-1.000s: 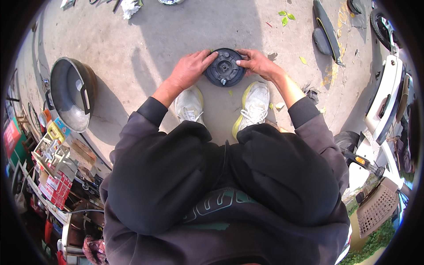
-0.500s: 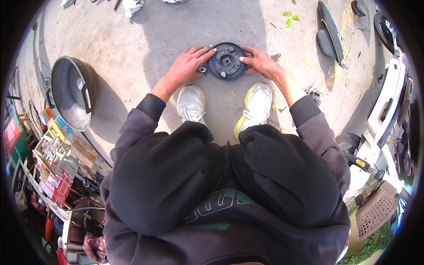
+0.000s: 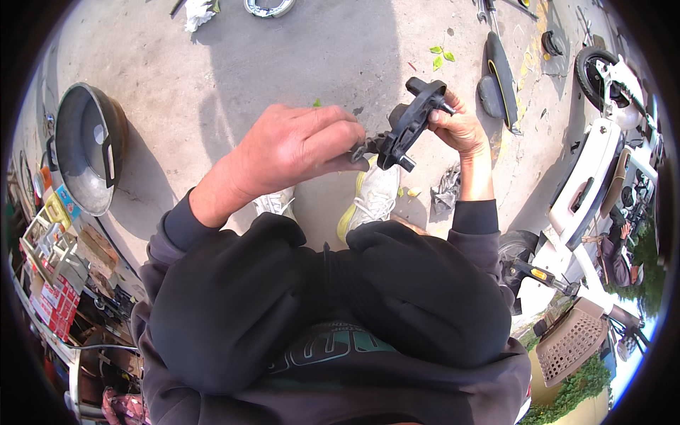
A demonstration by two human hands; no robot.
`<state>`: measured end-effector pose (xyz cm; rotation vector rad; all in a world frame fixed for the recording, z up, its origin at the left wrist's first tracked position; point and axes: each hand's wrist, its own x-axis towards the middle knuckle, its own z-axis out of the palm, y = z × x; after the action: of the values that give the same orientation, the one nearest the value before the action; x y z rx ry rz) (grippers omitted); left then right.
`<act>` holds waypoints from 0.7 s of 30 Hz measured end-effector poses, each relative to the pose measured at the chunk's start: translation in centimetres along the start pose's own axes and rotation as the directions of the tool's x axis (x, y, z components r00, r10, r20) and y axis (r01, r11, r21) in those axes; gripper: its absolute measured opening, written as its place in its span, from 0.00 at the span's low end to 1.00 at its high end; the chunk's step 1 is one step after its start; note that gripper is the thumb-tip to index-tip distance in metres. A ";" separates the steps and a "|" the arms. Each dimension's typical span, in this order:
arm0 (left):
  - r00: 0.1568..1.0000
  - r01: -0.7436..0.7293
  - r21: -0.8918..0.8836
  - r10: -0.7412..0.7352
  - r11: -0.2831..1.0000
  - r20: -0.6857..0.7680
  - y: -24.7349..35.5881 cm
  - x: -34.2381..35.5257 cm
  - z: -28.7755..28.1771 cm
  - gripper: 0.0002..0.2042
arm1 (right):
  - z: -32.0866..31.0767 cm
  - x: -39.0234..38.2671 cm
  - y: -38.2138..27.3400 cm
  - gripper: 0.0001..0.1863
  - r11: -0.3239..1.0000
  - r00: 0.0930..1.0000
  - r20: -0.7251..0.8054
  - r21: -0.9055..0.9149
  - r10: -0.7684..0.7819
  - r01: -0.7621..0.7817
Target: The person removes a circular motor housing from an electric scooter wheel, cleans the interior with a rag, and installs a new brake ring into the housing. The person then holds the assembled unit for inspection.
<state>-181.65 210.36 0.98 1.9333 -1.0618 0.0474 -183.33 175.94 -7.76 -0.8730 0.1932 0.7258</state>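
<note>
A round black brake plate (image 3: 409, 129) is held up off the ground above my shoes, tilted nearly edge-on. Two short metal pins stick out from it. My right hand (image 3: 460, 129) grips its upper right edge between thumb and fingers. Beside the lower left edge, my left hand (image 3: 297, 145) is closed, fingers curled, around a small grey metal piece (image 3: 359, 152). Whether that piece is fixed to the plate or loose, I cannot tell. My fingers hide most of it.
A large metal basin (image 3: 88, 159) stands at the left, by a rack of tools and boxes (image 3: 60, 273). On the right are a black scooter seat (image 3: 501, 81) and a partly dismantled white scooter (image 3: 584, 170). A silver ring (image 3: 270, 8) lies at the far edge.
The brake plate has been lifted off the ground and turned from flat to edge-on. My left hand has left its rim and closed on the small metal piece.
</note>
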 end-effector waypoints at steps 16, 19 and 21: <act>1.000 0.015 -0.355 -0.020 0.935 -0.012 3.8 2.2 -1.9 0.18 | 3.4 -0.9 -4.8 0.29 0.952 0.979 0.202 -0.302 0.014 0.049; 0.998 0.045 -0.348 -0.056 0.936 -0.021 3.6 2.0 -1.6 0.18 | 3.1 -0.4 -4.8 0.29 0.951 0.972 0.237 -0.299 -0.009 0.082; 0.994 0.099 -0.319 -0.106 0.942 -0.005 3.1 1.5 -1.3 0.18 | 3.8 0.0 -3.9 0.30 0.932 0.991 0.135 -0.358 -0.014 0.062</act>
<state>-182.40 209.58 4.50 1.6860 -0.8916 -0.1528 -181.26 177.17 -2.90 -1.1721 -0.0783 0.7923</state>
